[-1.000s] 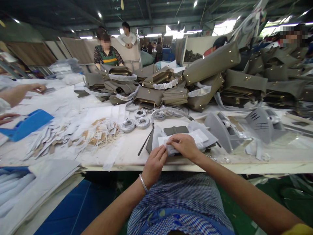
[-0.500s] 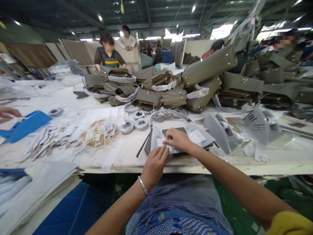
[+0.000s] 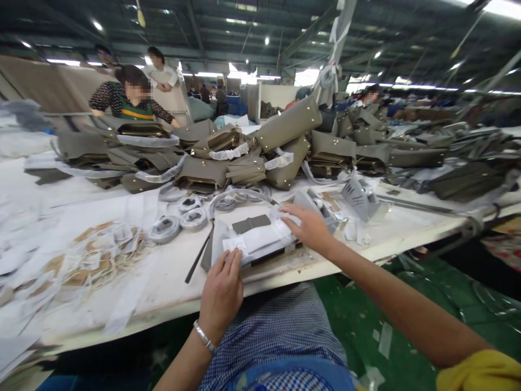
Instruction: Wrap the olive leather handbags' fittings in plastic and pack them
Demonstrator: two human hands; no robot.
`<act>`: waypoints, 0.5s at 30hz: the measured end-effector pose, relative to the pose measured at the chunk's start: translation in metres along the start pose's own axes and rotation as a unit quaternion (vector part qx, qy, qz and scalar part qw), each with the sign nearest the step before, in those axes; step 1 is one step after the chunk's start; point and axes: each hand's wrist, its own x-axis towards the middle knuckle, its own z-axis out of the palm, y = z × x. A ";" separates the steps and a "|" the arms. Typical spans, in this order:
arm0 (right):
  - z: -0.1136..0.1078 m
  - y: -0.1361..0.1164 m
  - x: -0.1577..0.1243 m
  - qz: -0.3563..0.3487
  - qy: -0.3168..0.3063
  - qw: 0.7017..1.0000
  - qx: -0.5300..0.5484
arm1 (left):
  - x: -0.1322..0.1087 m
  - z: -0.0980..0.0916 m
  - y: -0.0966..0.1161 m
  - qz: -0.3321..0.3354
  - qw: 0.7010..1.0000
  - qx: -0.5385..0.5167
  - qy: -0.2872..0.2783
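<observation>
In the head view, a grey-olive bag point(image 3: 207, 251) lies near the table's front edge, mostly covered by white wrapping paper point(image 3: 260, 241). A flat grey-olive piece point(image 3: 251, 224) shows behind the paper. My left hand point(image 3: 223, 285), with a silver bracelet at the wrist, lays its outstretched fingers on the paper's left end. At the right end, my right hand point(image 3: 307, 227) touches the crumpled paper with fingers spread. A thin dark strap end point(image 3: 198, 255) sticks out left of the bag, joined to a plastic-wrapped handle point(image 3: 234, 193).
Several wrapped strap coils point(image 3: 165, 229) sit left of the bag. Tags with strings point(image 3: 101, 255) are strewn further left. Grey-olive bags point(image 3: 203, 172) form a pile behind. Grey holders point(image 3: 360, 198) stand to the right. A co-worker point(image 3: 130, 95) is across the table.
My hands have moved apart, the left to the paper's left end, the right to its right end. White paper now lies stretched across the bag. The camera view has turned right.
</observation>
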 end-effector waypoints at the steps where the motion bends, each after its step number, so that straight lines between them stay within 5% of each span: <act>1: -0.019 0.017 -0.005 0.041 0.018 0.998 -0.037 | 0.000 0.001 -0.001 0.003 1.000 0.000 0.004; 5: -0.072 0.088 -0.019 0.233 0.002 0.968 -0.097 | -0.002 0.003 -0.003 0.004 1.000 0.003 0.008; 9: -0.085 0.124 -0.012 0.400 -0.073 0.908 0.102 | -0.002 0.003 -0.002 0.004 1.000 0.009 0.005; 12: -0.082 0.125 0.001 0.444 -0.093 0.860 0.234 | -0.002 0.002 -0.002 0.007 1.000 0.018 0.005; 15: -0.079 0.118 0.011 0.411 -0.027 0.880 0.238 | -0.002 0.003 -0.003 0.014 1.000 0.022 0.010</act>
